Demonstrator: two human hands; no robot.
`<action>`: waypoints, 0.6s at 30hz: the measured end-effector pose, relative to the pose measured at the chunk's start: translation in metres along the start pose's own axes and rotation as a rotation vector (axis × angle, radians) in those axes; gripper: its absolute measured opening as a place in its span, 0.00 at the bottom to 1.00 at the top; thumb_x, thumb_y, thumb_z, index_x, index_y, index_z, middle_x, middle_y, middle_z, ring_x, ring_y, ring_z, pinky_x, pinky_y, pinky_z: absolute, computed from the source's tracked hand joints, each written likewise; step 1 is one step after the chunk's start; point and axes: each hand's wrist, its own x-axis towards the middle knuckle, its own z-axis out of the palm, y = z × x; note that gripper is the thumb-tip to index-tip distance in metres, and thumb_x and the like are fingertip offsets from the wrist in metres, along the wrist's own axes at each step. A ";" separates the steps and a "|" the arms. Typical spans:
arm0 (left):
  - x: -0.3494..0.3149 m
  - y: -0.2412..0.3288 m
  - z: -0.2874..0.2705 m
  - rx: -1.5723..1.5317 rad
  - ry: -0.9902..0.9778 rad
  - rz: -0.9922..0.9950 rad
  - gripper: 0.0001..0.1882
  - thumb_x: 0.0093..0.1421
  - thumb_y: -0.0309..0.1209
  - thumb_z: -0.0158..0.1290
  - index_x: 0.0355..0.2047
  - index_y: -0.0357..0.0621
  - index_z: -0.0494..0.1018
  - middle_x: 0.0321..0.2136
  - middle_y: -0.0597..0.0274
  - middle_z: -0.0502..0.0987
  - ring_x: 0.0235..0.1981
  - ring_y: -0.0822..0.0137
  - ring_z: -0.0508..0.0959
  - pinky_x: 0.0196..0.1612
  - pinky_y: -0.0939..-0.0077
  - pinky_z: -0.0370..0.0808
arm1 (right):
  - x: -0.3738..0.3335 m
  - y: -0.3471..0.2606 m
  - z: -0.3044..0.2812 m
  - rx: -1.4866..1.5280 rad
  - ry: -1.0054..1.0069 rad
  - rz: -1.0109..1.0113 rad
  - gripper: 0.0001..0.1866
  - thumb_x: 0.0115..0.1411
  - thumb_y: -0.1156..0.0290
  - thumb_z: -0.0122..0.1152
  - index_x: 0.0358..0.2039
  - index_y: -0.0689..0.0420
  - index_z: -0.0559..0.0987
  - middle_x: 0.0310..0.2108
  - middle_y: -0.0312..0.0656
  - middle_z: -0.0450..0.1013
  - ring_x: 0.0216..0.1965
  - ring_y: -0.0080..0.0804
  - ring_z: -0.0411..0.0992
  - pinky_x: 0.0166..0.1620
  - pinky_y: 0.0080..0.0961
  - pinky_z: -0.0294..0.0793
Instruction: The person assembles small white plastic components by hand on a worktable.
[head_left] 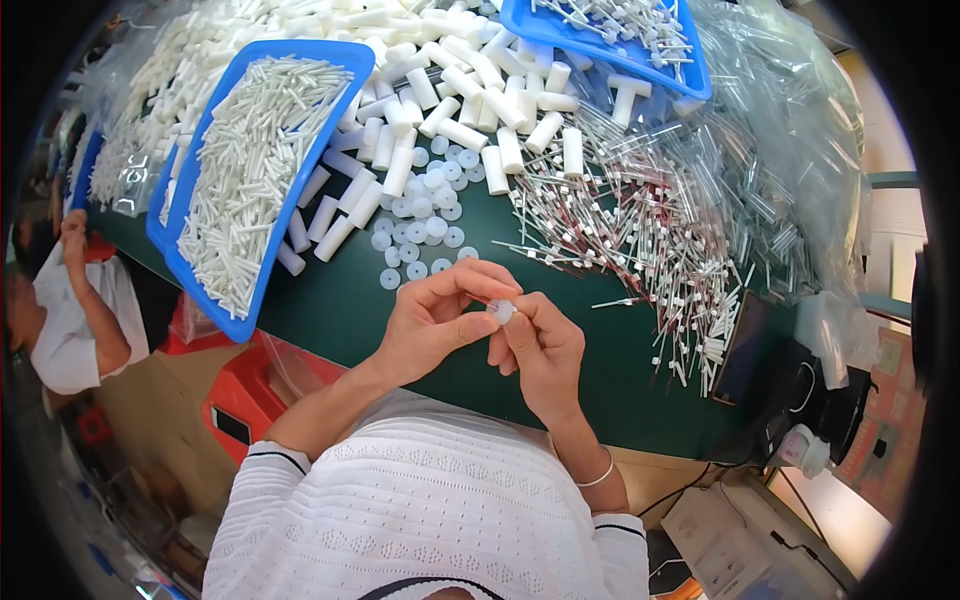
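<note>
Both hands meet over the near edge of the green table. A small translucent white disc is pinched between their fingertips. My left hand grips it from the left, its thumb and fingers closed together. From the right, my right hand holds the same disc with thumb and forefinger. Whether a thin rod passes through the disc is hidden by the fingers. Just beyond my hands lie several loose translucent discs with small centre holes. To the right spreads a heap of thin rods with white collars and reddish parts.
A blue tray of short white tubes stands at left. White foam-like cylinders are heaped at the back, near another blue tray of rod pieces. Clear plastic bags cover the right side. A red stool and another person are at left.
</note>
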 end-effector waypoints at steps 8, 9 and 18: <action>0.002 0.044 -0.003 0.517 -0.010 0.018 0.12 0.56 0.25 0.61 0.42 0.43 0.79 0.44 0.64 0.76 0.47 0.67 0.73 0.50 0.71 0.69 | 0.023 -0.012 -0.014 -0.051 -0.271 0.122 0.10 0.62 0.77 0.55 0.42 0.66 0.79 0.38 0.38 0.73 0.36 0.18 0.67 0.38 0.15 0.66; 0.005 0.058 -0.004 0.609 -0.039 0.033 0.11 0.56 0.25 0.61 0.41 0.43 0.80 0.43 0.63 0.78 0.45 0.67 0.73 0.49 0.72 0.70 | 0.024 -0.015 -0.011 0.073 -0.262 0.143 0.10 0.60 0.78 0.58 0.42 0.65 0.80 0.36 0.37 0.73 0.36 0.20 0.66 0.39 0.15 0.65; 0.089 0.166 -0.136 1.949 0.218 0.502 0.05 0.51 0.26 0.59 0.30 0.42 0.77 0.27 0.57 0.74 0.35 0.55 0.74 0.39 0.64 0.73 | 0.026 -0.034 -0.009 0.099 -0.258 0.086 0.13 0.57 0.76 0.61 0.43 0.66 0.79 0.38 0.37 0.70 0.37 0.20 0.67 0.40 0.14 0.63</action>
